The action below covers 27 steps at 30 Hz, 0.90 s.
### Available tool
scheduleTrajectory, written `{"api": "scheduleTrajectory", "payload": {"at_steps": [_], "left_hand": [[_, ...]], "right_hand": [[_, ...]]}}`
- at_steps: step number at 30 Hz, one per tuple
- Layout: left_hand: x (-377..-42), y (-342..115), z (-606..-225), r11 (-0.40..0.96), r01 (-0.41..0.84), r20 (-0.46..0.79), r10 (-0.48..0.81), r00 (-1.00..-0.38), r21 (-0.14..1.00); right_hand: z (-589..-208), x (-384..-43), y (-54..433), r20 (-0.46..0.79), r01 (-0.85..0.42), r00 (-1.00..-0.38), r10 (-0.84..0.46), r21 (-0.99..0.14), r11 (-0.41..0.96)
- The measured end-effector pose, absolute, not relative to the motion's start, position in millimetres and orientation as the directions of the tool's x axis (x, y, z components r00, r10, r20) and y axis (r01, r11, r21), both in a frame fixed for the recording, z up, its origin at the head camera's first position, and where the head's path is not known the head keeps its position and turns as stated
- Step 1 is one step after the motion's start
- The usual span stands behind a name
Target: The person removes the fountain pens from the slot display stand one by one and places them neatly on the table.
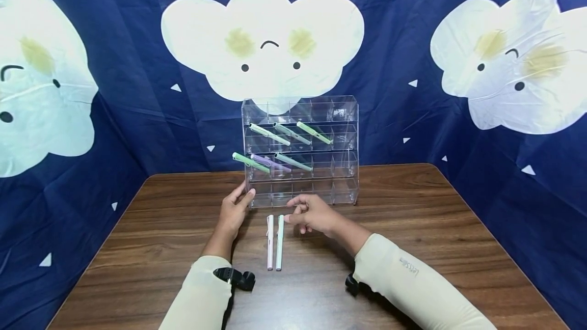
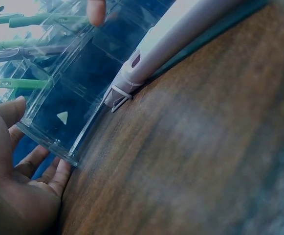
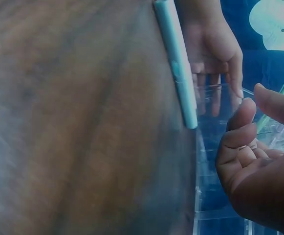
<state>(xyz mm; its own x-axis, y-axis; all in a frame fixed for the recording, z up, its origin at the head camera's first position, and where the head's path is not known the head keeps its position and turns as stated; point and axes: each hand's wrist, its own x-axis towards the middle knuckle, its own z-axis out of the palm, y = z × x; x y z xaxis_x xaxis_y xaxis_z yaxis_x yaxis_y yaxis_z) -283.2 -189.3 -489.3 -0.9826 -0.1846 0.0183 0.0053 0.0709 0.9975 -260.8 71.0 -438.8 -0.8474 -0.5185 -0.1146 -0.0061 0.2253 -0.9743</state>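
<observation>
A clear acrylic pen rack point(image 1: 346, 166) with tiered compartments stands at the back of the table. My left hand point(image 1: 235, 211) holds its lower left corner, thumb in front and fingers around the side; in the left wrist view the fingertips point(image 2: 62, 172) reach its bottom edge. Before the rack, a pale pink pen point(image 1: 270, 243) and a mint green pen point(image 1: 279, 243) lie side by side, caps toward it. My right hand point(image 1: 314, 214) hovers just right of their capped ends, thumb and forefinger apart, other fingers loosely curled, nothing held.
Three pens, including a light green pen point(image 1: 314, 133), slant in the rack's second tier from the top. A green pen point(image 1: 249, 162), a purple pen point(image 1: 270, 163) and a grey-blue pen point(image 1: 293, 161) lean one tier lower. A blue cloud-print curtain point(image 1: 390, 136) hangs behind the wooden table point(image 1: 151, 248).
</observation>
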Motion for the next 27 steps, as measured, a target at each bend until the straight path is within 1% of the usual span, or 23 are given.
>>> {"api": "scheduleTrajectory", "payload": {"at_steps": [7,14,21,27], "left_hand": [[-285,-190,-492,0.069,0.011,0.023,-0.17,-0.985,0.998],[-287,-193,-492,0.074,0.003,0.015,-0.161,-0.987,0.997],[-286,-192,-490,0.069,0.002,0.014,-0.17,-0.985,0.998],[-285,-192,-489,0.072,-0.003,0.009,-0.16,-0.987,0.997]], "right_hand": [[-423,-268,69,-0.049,-0.083,-0.887,-0.459,-0.961,0.264],[-408,-276,64,0.107,-0.208,-0.924,-0.366,-0.946,0.249],[-400,-285,61,0.19,-0.256,-0.946,-0.264,-0.935,0.244],[-395,-293,58,0.277,-0.321,-0.942,-0.187,-0.907,0.273]]}}
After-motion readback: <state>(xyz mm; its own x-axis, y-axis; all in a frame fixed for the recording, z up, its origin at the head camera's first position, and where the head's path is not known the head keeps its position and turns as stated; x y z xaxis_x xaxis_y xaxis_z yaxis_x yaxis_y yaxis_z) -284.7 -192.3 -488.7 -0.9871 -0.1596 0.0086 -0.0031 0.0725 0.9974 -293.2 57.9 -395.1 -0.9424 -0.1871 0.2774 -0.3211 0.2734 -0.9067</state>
